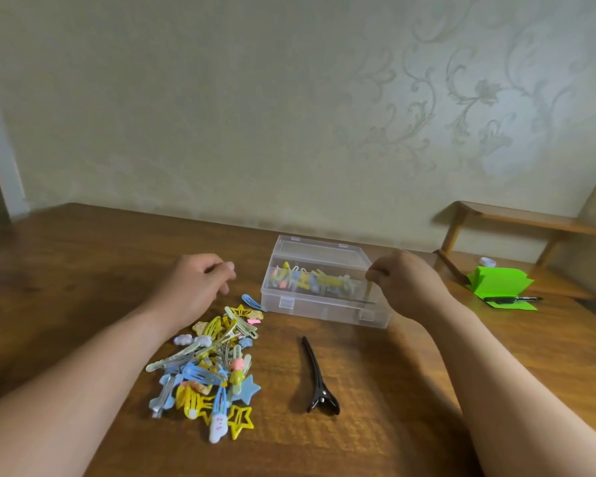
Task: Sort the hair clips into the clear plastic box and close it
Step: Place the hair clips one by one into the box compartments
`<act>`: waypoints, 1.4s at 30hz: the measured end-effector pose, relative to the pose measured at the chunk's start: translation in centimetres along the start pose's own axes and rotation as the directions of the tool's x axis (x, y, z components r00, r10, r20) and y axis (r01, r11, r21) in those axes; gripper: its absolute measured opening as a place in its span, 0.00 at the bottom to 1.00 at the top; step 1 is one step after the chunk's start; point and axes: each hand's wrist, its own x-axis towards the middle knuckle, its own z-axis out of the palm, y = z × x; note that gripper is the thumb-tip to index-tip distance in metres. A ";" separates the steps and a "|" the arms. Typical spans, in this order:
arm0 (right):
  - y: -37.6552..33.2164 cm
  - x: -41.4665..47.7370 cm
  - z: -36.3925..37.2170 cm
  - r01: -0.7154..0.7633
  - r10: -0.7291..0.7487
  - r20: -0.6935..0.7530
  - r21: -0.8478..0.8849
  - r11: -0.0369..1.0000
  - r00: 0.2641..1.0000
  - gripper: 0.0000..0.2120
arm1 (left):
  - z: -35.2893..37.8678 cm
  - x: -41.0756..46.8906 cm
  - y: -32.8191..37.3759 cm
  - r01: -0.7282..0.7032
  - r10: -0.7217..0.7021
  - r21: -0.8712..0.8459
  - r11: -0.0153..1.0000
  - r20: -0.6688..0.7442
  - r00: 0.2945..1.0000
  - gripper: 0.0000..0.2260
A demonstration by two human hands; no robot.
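The clear plastic box (324,287) sits open on the wooden table (375,390) towards the far edge, its lid tilted back and a few coloured clips lying inside, while the pile of hair clips (209,366) lies near its left front corner and a long black clip (319,380) rests alone in front of it. The right hand (408,282) hovers at the box's right end with fingers curled in, pinching something thin I cannot make out; the left hand (195,287) hangs above the pile's far end, fingers loosely bent and empty, and green paper (499,282) with a black pen (511,299) lies well off to the right

Blue, yellow and pink hair clips (209,370), black clip (319,380), green paper (503,282), brown table (83,270).
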 end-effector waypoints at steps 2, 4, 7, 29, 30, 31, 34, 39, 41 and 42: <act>0.0 -0.1 -0.1 -0.010 0.010 -0.005 0.003 1.000 1.000 0.10 | 0.0 0.0 -0.1 0.002 -0.002 -0.005 1.000 0.000 1.000 0.13; 0.0 -0.3 -0.1 -0.022 0.022 -0.012 0.016 1.000 1.000 0.11 | 0.0 0.1 -0.2 0.006 -0.006 -0.009 1.000 0.001 1.000 0.12; -0.4 -0.6 -0.5 -0.040 0.043 -0.047 0.060 0.997 0.998 0.11 | 0.0 0.1 -0.3 0.010 -0.010 -0.011 1.000 0.001 1.000 0.12; -14.0 -0.7 -0.5 0.370 -0.380 0.060 0.133 0.920 0.923 0.08 | 0.1 0.6 -0.7 0.023 -0.023 -0.028 0.999 0.002 1.000 0.15; -15.5 -0.6 -0.1 0.419 -0.425 0.098 0.074 0.905 0.900 0.09 | 0.1 0.6 -0.8 0.024 -0.024 -0.046 0.999 -0.001 1.000 0.15; -16.9 -0.4 0.4 0.471 -0.465 0.146 -0.008 0.882 0.873 0.10 | 0.1 0.7 -0.8 0.022 -0.023 -0.061 0.998 -0.005 1.000 0.15; -19.6 0.0 1.7 0.580 -0.483 0.351 -0.266 0.770 0.802 0.12 | 0.0 0.8 -0.7 0.017 -0.019 -0.078 0.997 -0.020 1.000 0.14; -20.4 0.6 2.6 0.569 -0.419 0.418 -0.354 0.742 0.806 0.07 | -0.1 0.8 -0.5 0.016 -0.018 -0.068 0.998 -0.027 0.999 0.15; -20.1 0.9 2.5 0.563 -0.400 0.442 -0.342 0.752 0.803 0.09 | -0.1 0.9 -0.5 0.020 -0.021 -0.072 0.997 -0.020 1.000 0.15; -20.0 1.1 2.3 0.555 -0.388 0.449 -0.337 0.760 0.805 0.09 | -0.1 0.9 -0.5 0.021 -0.022 -0.073 0.997 -0.018 1.000 0.15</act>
